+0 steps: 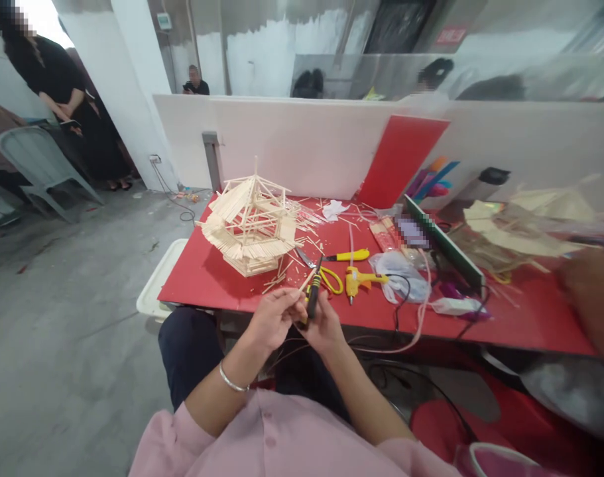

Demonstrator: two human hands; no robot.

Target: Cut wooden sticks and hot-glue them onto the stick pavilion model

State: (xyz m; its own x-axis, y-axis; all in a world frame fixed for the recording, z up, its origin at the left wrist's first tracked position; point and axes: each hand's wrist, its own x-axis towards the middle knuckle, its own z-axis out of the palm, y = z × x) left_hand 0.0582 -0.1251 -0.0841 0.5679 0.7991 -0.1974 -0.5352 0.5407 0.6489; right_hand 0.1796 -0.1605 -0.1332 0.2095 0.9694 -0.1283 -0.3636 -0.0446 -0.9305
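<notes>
The left hand (pixel 278 319) pinches a thin wooden stick (pixel 307 281) over the near edge of the red tabletop (pixel 222 286). Close beside it, the right hand (pixel 325 326) holds a black-and-yellow tool (pixel 313 295), possibly a cutter, though its working end is hard to make out. On the left stands a roofed model (pixel 252 232) built of pale sticks, with loose bits scattered around it. Right of the model lie yellow-handled scissors (pixel 332 281), a yellow-handled knife (pixel 354 256) on their far side, and a yellow glue gun (pixel 362 281) near a crumpled plastic bag (pixel 405 273).
</notes>
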